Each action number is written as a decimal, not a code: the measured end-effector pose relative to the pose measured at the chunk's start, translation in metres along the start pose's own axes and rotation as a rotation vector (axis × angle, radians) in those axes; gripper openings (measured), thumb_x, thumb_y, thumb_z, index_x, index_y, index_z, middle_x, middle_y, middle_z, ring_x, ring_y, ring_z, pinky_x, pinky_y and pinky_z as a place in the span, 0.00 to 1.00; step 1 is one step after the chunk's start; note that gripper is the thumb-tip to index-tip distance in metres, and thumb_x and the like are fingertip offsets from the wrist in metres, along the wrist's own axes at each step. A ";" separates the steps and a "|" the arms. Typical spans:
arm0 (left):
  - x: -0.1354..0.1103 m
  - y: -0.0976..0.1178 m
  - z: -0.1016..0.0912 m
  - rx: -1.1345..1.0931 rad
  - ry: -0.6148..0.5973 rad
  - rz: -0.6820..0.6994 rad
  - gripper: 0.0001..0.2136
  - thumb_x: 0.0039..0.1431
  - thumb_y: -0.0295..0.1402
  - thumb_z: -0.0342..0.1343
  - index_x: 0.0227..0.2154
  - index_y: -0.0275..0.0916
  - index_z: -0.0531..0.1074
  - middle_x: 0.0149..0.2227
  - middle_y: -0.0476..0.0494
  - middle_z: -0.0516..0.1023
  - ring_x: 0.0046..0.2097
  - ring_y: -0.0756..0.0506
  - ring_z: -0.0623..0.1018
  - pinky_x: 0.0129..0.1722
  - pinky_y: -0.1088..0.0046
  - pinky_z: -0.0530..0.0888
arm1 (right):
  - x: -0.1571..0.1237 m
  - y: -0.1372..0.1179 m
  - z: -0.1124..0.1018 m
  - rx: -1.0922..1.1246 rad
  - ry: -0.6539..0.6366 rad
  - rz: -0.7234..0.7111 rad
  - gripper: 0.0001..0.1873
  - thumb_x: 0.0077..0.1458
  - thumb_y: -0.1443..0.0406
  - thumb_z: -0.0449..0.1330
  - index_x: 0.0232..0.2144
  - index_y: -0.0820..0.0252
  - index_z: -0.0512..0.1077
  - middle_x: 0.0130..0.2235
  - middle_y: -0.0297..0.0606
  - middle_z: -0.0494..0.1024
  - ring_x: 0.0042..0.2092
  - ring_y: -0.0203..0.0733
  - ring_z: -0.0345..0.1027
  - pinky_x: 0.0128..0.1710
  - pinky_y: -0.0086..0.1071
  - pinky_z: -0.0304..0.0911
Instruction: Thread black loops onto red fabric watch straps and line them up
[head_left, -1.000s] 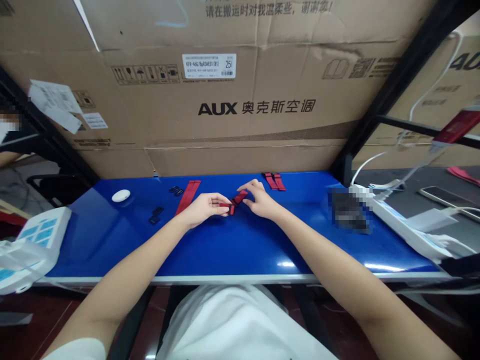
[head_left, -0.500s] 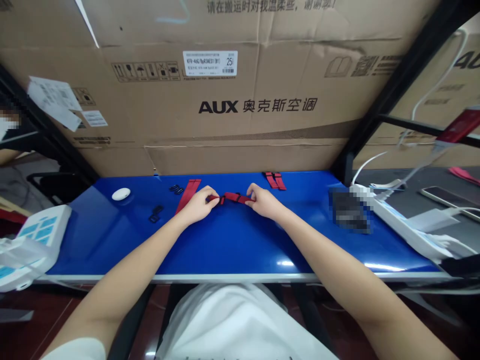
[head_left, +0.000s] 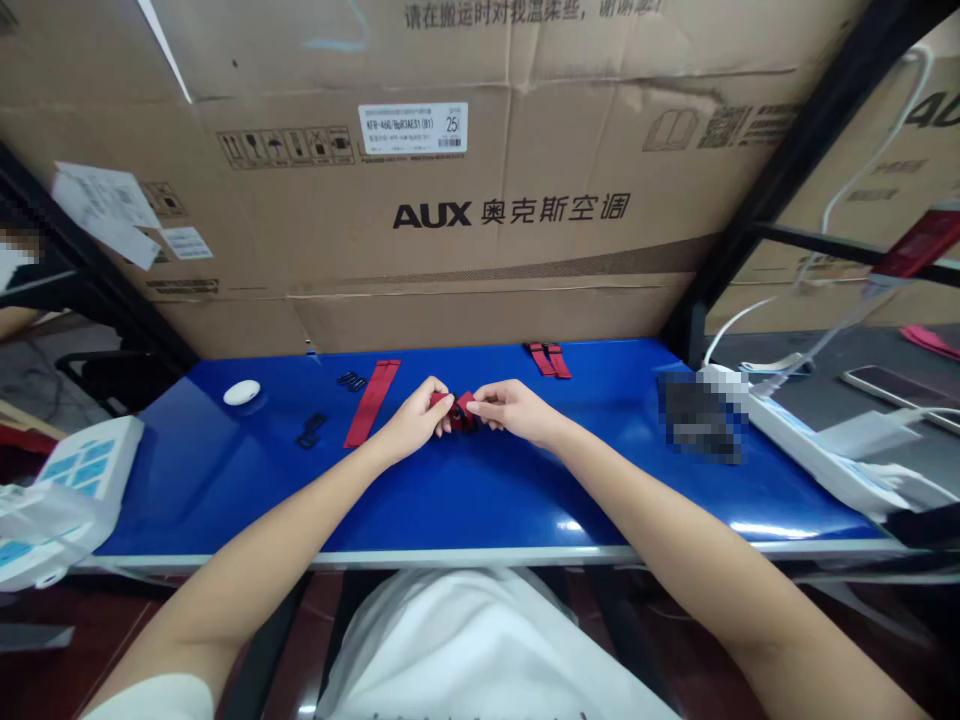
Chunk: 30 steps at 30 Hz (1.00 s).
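Observation:
Between my hands, just over the blue tabletop (head_left: 450, 500), a red webbing strap (head_left: 466, 402) with black buckle pieces is bunched up. My left hand (head_left: 420, 418) pinches one end of it, and my right hand (head_left: 517, 410) pinches the other. The fingers partly cover the strap and its black parts. A flat red strap (head_left: 372, 404) lies left of my left hand. Beside that strap are small black slide buckles (head_left: 351, 380) and more black buckle pieces (head_left: 310, 430). Toward the back right lies a red strap with black buckles (head_left: 550, 360), folded in two.
Upright behind the table stands a large cardboard box (head_left: 495, 250). A white oval object (head_left: 241, 392) lies at the left, near a white power strip (head_left: 82, 490). On the right are a blurred-out dark item (head_left: 699, 418) and another white power strip (head_left: 802, 440) with cables.
My hands have come closer together, and the strap between them has gone from stretched out to bunched. The flat red strap at the left is now fully uncovered.

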<state>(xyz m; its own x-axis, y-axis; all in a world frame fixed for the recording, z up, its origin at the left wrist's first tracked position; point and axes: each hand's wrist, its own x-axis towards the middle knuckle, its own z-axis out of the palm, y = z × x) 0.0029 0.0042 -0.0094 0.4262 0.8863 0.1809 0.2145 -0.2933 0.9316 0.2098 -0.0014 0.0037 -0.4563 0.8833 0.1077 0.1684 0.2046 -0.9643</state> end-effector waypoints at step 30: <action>-0.003 0.007 0.005 -0.173 -0.102 0.058 0.14 0.58 0.42 0.60 0.37 0.36 0.68 0.33 0.46 0.75 0.30 0.49 0.77 0.31 0.71 0.75 | 0.001 0.000 -0.007 -0.181 -0.150 -0.110 0.09 0.51 0.62 0.61 0.22 0.58 0.73 0.36 0.38 0.69 0.46 0.45 0.62 0.49 0.39 0.56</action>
<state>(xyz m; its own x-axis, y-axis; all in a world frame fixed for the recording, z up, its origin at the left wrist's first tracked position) 0.0079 -0.0027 -0.0047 0.5217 0.8266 0.2112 0.0364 -0.2689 0.9625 0.2157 0.0027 0.0051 -0.6028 0.7818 0.1594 0.2582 0.3802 -0.8881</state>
